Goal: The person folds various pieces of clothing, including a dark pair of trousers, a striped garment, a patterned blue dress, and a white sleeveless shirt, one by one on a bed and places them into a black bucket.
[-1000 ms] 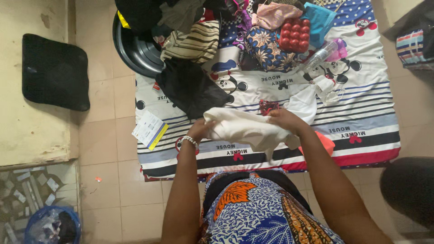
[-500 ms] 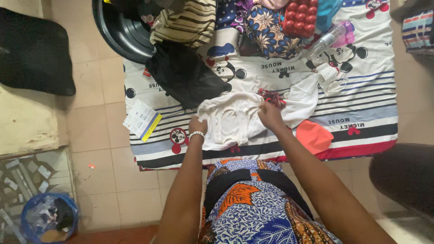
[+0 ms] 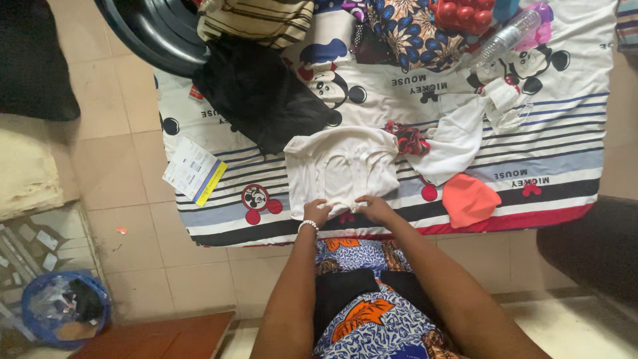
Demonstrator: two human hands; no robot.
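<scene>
A white garment (image 3: 340,166) lies spread flat on the striped cartoon-print sheet (image 3: 545,153) in front of me. My left hand (image 3: 316,211), with a bead bracelet on the wrist, grips the garment's near hem at its left. My right hand (image 3: 373,207) holds the same hem just to the right. Both hands sit close together at the garment's near edge.
A black cloth (image 3: 262,93) lies beyond the garment, with a striped cloth (image 3: 259,20), a patterned fabric (image 3: 415,33) and a plastic bottle (image 3: 502,40) further back. Nearby are another white cloth (image 3: 455,136), an orange piece (image 3: 468,198), a paper booklet (image 3: 193,171), a dark basin (image 3: 149,30) and a blue bin (image 3: 63,309).
The garment, held bunched up a second ago, now lies spread flat on the sheet. Both hands moved from its top toward me to the near hem.
</scene>
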